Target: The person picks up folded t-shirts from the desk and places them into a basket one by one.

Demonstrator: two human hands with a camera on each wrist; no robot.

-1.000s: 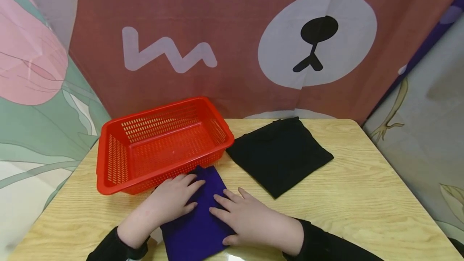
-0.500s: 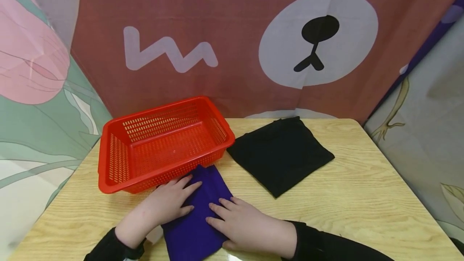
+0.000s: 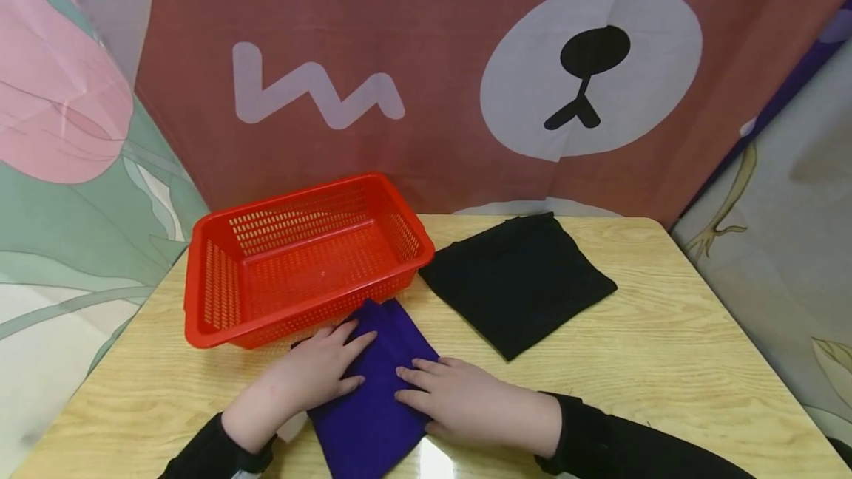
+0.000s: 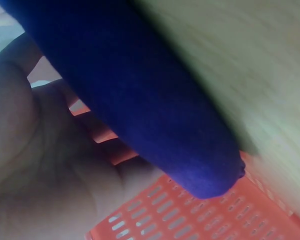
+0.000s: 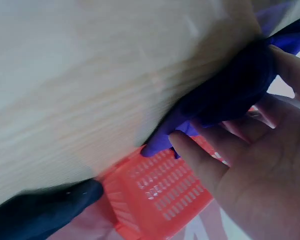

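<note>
Low in the middle of the head view: folded purple cloth flat on the wooden table, far corner touching the near wall of the red basket. Left hand laid on the cloth's left half, fingers straight and slightly spread, pointing toward the upper right. Right hand laid on the cloth's right edge, fingers likewise straight and flat, pointing left; fingertips of the two hands close together but apart. Nothing gripped or pinched by either. Dark sleeves at both wrists, bottom of the frame.

Up close from the left wrist: purple cloth filling the upper centre, palm at lower left, orange-red mesh at the bottom. From the right wrist: fingers stretched along the cloth's edge, basket beyond.

Right of the basket, centre of the head view: folded black cloth, just beside the basket's right end, well apart from both hands. Behind the table, across the top: bear-face backdrop.
</note>
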